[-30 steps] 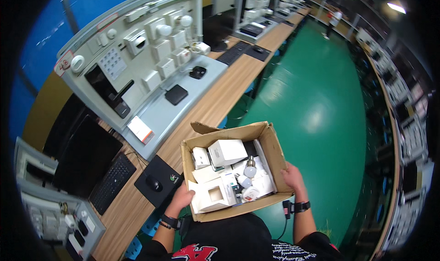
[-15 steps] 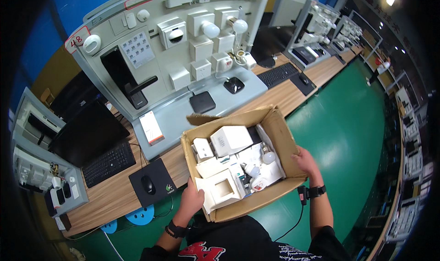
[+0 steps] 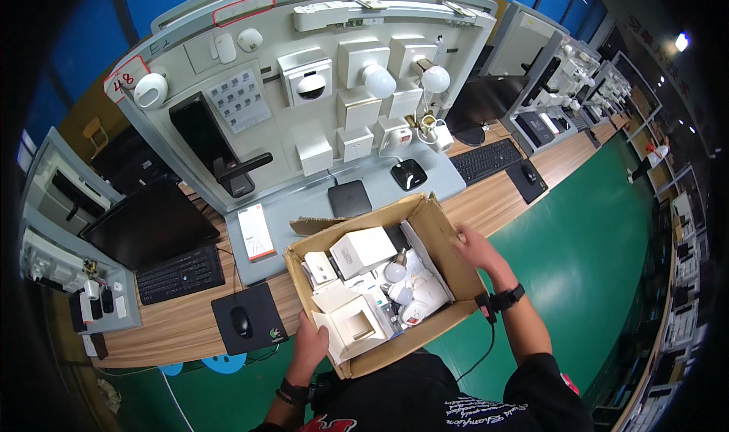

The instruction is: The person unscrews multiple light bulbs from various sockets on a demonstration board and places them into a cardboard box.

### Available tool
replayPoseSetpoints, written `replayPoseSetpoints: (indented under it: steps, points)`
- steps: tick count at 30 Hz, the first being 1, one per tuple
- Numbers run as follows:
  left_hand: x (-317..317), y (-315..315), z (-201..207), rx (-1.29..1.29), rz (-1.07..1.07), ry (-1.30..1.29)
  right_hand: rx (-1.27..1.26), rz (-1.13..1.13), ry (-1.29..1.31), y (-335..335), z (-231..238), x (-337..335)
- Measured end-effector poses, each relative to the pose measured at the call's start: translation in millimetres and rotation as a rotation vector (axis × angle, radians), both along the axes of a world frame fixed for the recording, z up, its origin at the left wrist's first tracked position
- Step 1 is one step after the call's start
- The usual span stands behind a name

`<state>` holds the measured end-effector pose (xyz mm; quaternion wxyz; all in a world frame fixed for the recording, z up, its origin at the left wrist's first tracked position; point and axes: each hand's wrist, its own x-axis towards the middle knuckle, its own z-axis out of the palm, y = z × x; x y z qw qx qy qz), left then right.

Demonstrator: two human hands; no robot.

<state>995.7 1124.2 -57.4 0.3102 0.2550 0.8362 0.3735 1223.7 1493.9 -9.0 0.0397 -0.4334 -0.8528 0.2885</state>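
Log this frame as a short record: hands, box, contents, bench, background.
left hand: on the near left edge of the open cardboard box, thumb showing
right hand: at the box's right side; grip unclear
cardboard box: open at the top, tilted in view
contents: white carton, light bulb, other white parts
bench: keyboard; mouse on a black pad
behind box: upright panel with mounted devices
background: another person, far right
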Motion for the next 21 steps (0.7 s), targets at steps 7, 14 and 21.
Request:
replayPoseSetpoints:
  steps: [7, 14, 21]
  points:
    - [3.3, 5.9, 12.8, -0.07, 0.094, 0.016, -0.861, 0.05, 0.836, 41.7, 137.9, -214.8]
    - [10.5, 6.0, 15.6, -0.092, 0.103, 0.017, -1.49, -0.067, 1.285, 92.6, 148.3, -286.6]
    - [10.9, 6.8, 17.8, -0.082, 0.101, 0.014, -0.76, 0.034, 0.87, 93.3, 160.0, -285.5]
